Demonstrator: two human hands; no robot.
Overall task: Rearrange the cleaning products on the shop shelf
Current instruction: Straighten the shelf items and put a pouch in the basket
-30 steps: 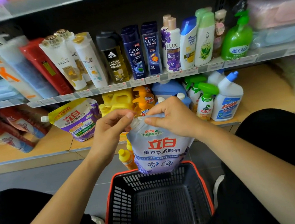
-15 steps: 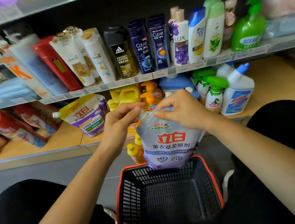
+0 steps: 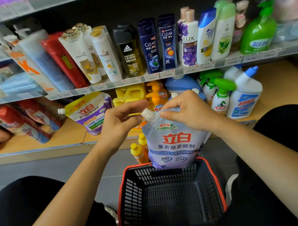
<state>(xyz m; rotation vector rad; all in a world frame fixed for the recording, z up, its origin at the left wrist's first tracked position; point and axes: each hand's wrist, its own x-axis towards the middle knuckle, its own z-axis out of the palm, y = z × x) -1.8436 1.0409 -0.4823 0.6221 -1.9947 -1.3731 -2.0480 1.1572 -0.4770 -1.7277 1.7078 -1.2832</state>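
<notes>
Right hand [image 3: 185, 111] grasping pouch [image 3: 173, 143] top, left hand [image 3: 120, 122] grip now released from spout [image 3: 147, 114]

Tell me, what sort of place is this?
Probably a small shop's toiletries aisle: branded plastic shampoo bottles along a grey metal shelf, paper price labels on its edge, and a red-rimmed black plastic shopping basket.
</notes>
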